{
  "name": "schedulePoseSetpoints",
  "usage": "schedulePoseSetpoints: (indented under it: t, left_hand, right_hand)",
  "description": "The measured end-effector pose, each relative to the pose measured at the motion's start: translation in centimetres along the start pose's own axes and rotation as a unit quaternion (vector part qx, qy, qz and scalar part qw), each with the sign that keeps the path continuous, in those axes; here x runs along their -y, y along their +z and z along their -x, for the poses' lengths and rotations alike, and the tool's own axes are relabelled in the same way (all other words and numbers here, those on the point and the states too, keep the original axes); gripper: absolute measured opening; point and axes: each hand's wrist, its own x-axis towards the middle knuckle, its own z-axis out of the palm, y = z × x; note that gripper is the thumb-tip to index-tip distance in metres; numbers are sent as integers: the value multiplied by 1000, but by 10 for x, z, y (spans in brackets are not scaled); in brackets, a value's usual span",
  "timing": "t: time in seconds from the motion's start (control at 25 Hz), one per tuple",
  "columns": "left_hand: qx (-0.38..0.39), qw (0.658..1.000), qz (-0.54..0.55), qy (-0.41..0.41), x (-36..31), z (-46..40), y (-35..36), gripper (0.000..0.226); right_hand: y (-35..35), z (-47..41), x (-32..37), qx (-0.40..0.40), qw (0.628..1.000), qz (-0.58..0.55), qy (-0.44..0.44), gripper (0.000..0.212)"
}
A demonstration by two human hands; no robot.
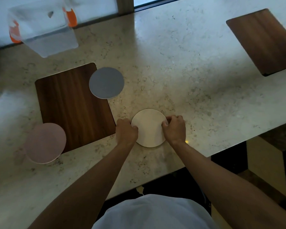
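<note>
Cream disc flat on counter, just right of wooden mat; left hand, right hand pinch opposite rims, fingers curled; likely stiff, smooth, breakable; best held at rim.

blue disc overlapping wooden mat | pink disc | clear container (orange clips) | second mat

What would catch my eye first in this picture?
The left hand and right hand grip opposite edges of a white round disc on the marble counter, near its front edge. To the left lies a dark wooden mat, with a grey disc at its far right corner and a pink disc at its near left corner.
</note>
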Motion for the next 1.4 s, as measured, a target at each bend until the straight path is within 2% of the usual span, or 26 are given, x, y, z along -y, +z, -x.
schedulePoseSetpoints:
  t: [0.24,0.4,0.6,0.8,0.92,1.2,1.4]
  left_hand:
    - [23,996,37,-73,-8,-9,-3,41]
    - [21,994,77,-78,-4,-9,-1,36]
    - [19,987,128,-95,10,-17,-14,21]
    - [-6,978,155,-136,28,-33,-45,21]
    - [-21,978,163,-129,36,-58,-77,19]
    - [-61,964,220,-135,22,-134,-141,24]
    - [-59,958,240,-143,12,-181,-157,18]
  right_hand:
    - [-3,-2,10,37,998,-10,46,26]
    - [1,3,11,44,997,-23,67,35]
    - [8,8,20,62,995,-36,66,19]
    - [19,-4,58,96,994,-48,20,24]
    - [25,-20,94,110,992,-57,-20,28]
    - [34,-72,175,85,990,-63,-93,24]
    - [47,-112,211,67,991,-57,-100,25]
